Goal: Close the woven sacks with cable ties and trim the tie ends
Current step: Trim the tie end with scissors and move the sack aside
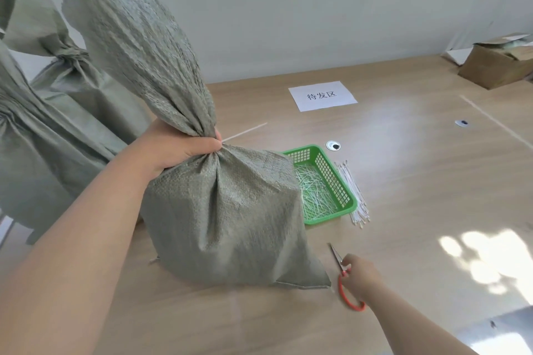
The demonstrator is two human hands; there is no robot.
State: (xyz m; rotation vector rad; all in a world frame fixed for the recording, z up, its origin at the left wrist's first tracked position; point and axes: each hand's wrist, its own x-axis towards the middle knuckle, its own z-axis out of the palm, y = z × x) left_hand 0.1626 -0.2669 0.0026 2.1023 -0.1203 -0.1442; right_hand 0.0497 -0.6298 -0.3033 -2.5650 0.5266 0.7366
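Sack (230, 210), neck clamped in left grip (178, 150), half-hides basket (331, 179); right grip (360, 274) holds scissors (336, 255).

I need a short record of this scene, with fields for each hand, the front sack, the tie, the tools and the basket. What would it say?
Left hand: grips the gathered neck of the front sack
Right hand: holds the red-handled scissors near the sack's right corner
Cable tie: tail sticks out from the neck, untrimmed
Green basket: behind the sack, holds cut tie ends
Spare ties: bundle lying right of the basket
Other sacks: at left, one tied at the neck
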